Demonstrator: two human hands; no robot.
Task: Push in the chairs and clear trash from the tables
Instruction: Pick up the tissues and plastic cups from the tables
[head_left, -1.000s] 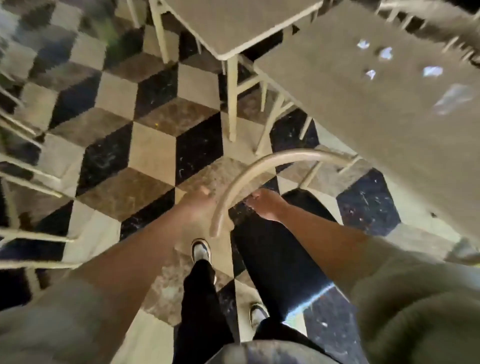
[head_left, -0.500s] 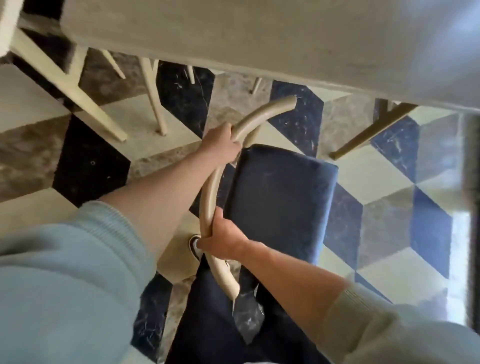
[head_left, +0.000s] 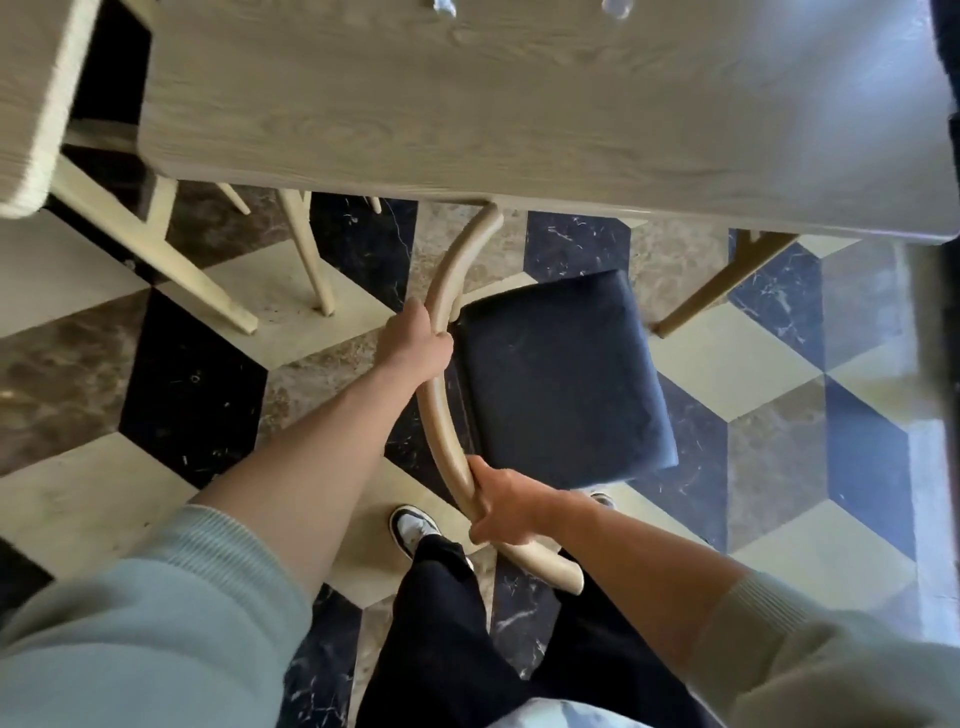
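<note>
Taking the table (head_left: 519, 104) as the landmark. Off its left end, a second tabletop (head_left: 26, 104) is showing at the frame edge, with pale legs (head_left: 208, 291) under the gap between the two. At the table's near edge, the chair (head_left: 561, 379) is standing side-on, its dark seat almost wholly clear of the tabletop and only the far tip of its curved back rail (head_left: 441, 405) reaching under the edge. The left hand (head_left: 415, 345) is gripping the rail nearer the table; the right hand (head_left: 506, 501) is gripping it farther out, toward the person's legs. At the table's far edge, small pale scraps (head_left: 441, 6) are lying, too blurred to identify.

Assessment: the chair is in hand but not yet pushed in; clearing those scraps appears outstanding.
</note>
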